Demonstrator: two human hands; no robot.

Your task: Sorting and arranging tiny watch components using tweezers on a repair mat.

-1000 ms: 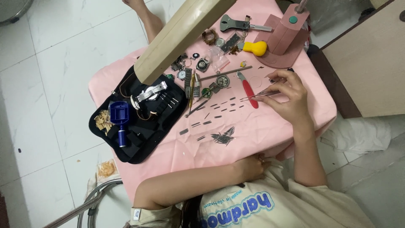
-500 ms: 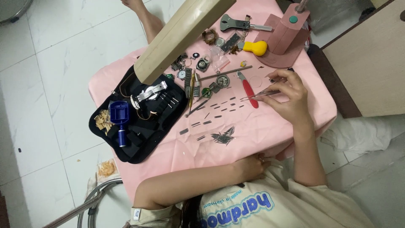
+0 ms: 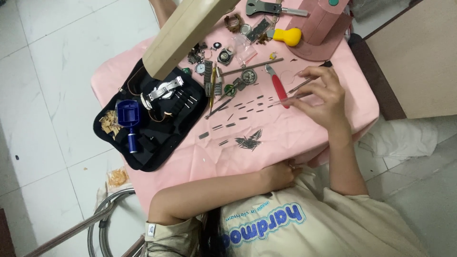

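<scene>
I see the right hand [image 3: 320, 95] pinched shut on thin metal tweezers [image 3: 291, 96], whose tips lie just right of the red-handled tool [image 3: 278, 88] (small dark pins [image 3: 247, 107] are scattered to that tool's left). The left hand [image 3: 280, 174] rests curled at the pink cloth [image 3: 304, 133] edge, well below the tool; its grip I cannot tell.

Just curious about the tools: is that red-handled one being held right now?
No. The red-handled tool lies on the pink cloth, beside the hand that holds thin tweezers.
</scene>
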